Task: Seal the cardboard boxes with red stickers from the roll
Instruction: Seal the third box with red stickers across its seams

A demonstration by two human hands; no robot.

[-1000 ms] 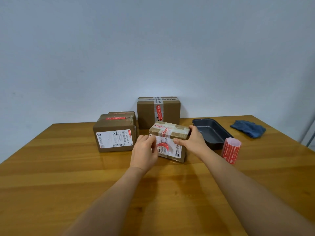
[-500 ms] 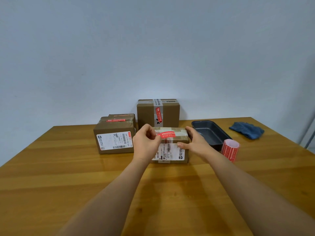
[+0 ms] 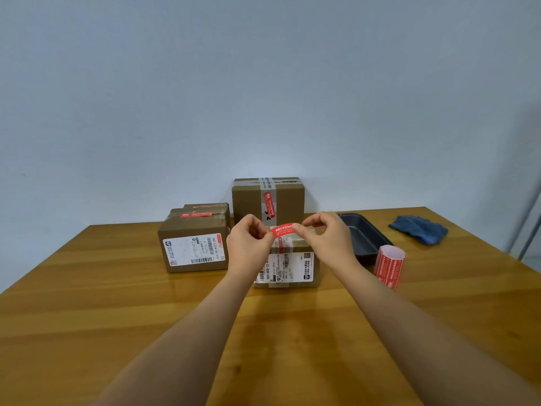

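— Both hands have lifted off the near box (image 3: 288, 266) since a moment ago, and the head view has tilted up a little, right?

— Yes. Now the left hand (image 3: 248, 247) and the right hand (image 3: 328, 240) hold 1 red sticker (image 3: 281, 230) stretched between them, just above that box's top. Each hand pinches 1 end between thumb and forefinger, the other fingers curled.

— Where does the box sit?

— On the wooden table (image 3: 87, 317), upright, its white shipping label facing the camera, with a strip of red already on its top.

— And the roll?

— The sticker roll (image 3: 390, 266) stands on end to the right, just in front of the dark baking tray (image 3: 361, 238). A blue cloth (image 3: 420, 231) lies further right.

— Other boxes?

— 3 more: a labelled box (image 3: 193, 247) on the left, another box (image 3: 206, 206) behind it, and a tall box (image 3: 268, 200) by the wall, with a red sticker on its tape.
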